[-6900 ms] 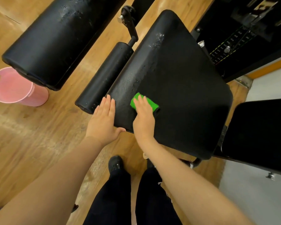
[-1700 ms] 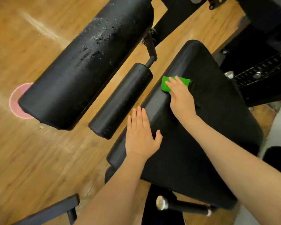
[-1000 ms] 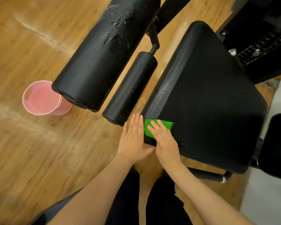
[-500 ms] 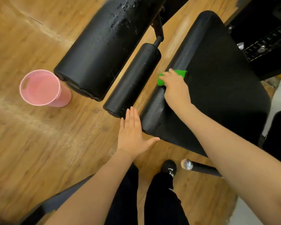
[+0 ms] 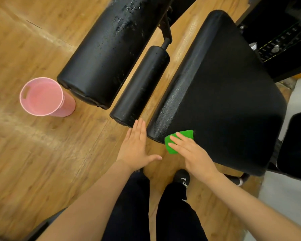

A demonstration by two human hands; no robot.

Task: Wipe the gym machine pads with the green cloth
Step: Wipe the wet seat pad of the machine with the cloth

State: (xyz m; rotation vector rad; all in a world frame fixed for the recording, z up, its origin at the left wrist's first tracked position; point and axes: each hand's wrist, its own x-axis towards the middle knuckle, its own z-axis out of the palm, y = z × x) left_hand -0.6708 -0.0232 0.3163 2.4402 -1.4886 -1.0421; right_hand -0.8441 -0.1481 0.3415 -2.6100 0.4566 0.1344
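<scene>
The black seat pad (image 5: 221, 94) of the gym machine fills the right half of the view. The folded green cloth (image 5: 180, 139) lies over its near left corner, partly hanging off the edge. My right hand (image 5: 191, 153) presses flat on the cloth, fingers spread over it. My left hand (image 5: 137, 146) is open and flat just left of that corner, fingers straight, holding nothing. A large black roller pad (image 5: 108, 49) with water droplets and a thinner roller (image 5: 141, 87) lie to the left of the seat.
A pink bucket (image 5: 42, 96) stands on the wooden floor at the left, close to the big roller's end. The weight stack (image 5: 276, 46) is at the upper right. Another black pad (image 5: 295, 146) sits at the right edge. My legs and a shoe (image 5: 182, 178) are below.
My right hand has slid the cloth from the far left edge of the seat pad back toward me to its near left corner. The left hand stays flat beside the corner.
</scene>
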